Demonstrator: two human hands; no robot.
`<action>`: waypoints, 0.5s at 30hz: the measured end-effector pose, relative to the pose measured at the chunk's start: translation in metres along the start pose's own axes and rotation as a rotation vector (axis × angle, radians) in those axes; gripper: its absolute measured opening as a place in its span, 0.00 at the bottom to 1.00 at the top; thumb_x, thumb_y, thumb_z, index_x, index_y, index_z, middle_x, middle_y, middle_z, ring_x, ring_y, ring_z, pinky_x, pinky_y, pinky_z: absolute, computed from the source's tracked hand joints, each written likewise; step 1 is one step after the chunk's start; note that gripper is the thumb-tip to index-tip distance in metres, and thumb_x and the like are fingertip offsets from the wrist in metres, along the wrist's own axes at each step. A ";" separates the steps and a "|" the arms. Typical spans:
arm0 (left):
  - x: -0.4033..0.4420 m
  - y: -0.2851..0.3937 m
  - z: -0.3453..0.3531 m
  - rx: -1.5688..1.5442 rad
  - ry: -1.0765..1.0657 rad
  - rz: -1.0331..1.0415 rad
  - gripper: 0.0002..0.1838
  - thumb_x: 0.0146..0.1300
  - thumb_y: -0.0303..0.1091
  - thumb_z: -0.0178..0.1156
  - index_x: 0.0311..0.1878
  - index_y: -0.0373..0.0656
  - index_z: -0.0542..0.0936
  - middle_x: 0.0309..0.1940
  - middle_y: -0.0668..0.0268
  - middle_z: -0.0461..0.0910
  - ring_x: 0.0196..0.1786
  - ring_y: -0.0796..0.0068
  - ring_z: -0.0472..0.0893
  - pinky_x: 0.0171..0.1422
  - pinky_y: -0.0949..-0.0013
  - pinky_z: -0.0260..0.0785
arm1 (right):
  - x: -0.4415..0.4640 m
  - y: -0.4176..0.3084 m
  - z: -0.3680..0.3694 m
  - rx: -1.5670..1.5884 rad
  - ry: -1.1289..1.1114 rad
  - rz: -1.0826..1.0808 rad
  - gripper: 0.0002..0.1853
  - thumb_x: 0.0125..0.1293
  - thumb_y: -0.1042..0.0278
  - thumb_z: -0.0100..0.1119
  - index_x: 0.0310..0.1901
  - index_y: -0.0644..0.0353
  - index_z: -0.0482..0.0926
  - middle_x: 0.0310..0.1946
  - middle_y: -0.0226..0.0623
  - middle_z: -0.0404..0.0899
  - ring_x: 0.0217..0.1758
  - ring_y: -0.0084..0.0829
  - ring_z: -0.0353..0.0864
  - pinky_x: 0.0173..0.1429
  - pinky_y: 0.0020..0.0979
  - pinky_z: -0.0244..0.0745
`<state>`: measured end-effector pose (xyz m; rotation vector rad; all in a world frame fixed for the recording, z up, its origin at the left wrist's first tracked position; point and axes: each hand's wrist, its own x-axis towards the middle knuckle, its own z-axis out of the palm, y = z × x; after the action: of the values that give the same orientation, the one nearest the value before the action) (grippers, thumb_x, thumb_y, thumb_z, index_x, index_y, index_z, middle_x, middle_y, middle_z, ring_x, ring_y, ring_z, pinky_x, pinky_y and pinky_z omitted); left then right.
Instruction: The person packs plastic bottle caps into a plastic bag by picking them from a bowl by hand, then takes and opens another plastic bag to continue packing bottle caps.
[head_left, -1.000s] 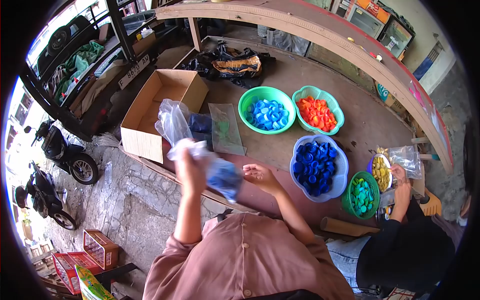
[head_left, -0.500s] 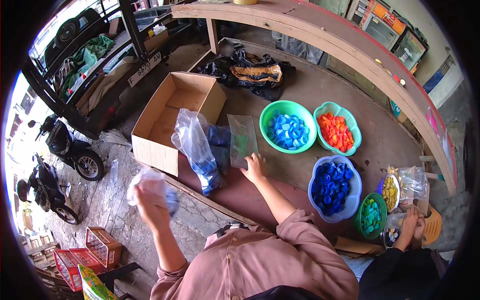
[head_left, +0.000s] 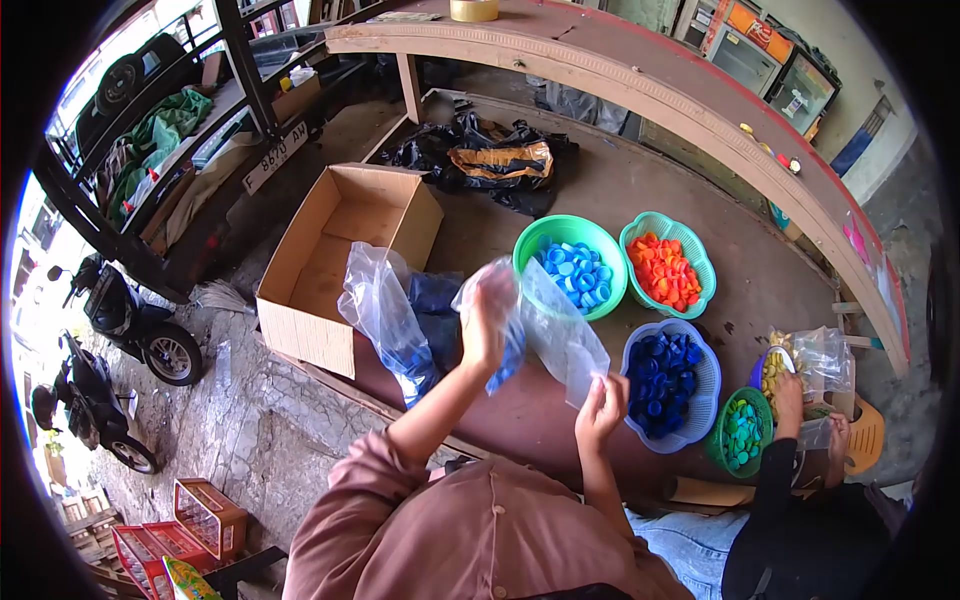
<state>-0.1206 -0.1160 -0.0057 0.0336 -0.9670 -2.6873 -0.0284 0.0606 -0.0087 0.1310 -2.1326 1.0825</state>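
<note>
My left hand (head_left: 484, 328) is raised over the near edge of the table, its fingers closed round the top of a clear plastic bag with blue contents (head_left: 508, 352); motion smears this bag. My right hand (head_left: 601, 407) pinches the lower corner of a flat clear plastic bag (head_left: 568, 340), which slants up toward my left hand. Behind that flat bag stands a green basin of light blue bottle caps (head_left: 574, 222). A lavender basket of dark blue caps (head_left: 712, 372) is just right of my right hand. Left of my left hand, another clear bag (head_left: 378, 295) holds blue caps.
An open cardboard box (head_left: 305, 330) stands at the table's left edge. Farther right are a mint basket of orange caps (head_left: 707, 258) and a green basket of teal caps (head_left: 722, 432). A co-worker's hand (head_left: 789, 400) reaches into a bowl of yellow caps. Black plastic (head_left: 410, 150) lies at the back.
My left hand has swung right over the table with its bag. My right hand has lifted the flat bag off the table and drawn nearer. The co-worker's hand has moved to the yellow caps.
</note>
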 end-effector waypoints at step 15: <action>0.177 0.045 -0.182 0.238 0.453 0.349 0.14 0.58 0.28 0.53 0.49 0.38 0.70 0.42 0.57 0.78 0.44 0.68 0.78 0.50 0.67 0.71 | -0.019 -0.021 -0.030 0.032 -0.262 0.026 0.05 0.60 0.75 0.52 0.35 0.67 0.75 0.35 0.45 0.73 0.38 0.40 0.76 0.42 0.33 0.71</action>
<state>-0.2573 -0.3100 -0.1052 0.4567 -1.0225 -2.1069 0.0104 0.0655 0.0045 0.2742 -2.3544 1.1685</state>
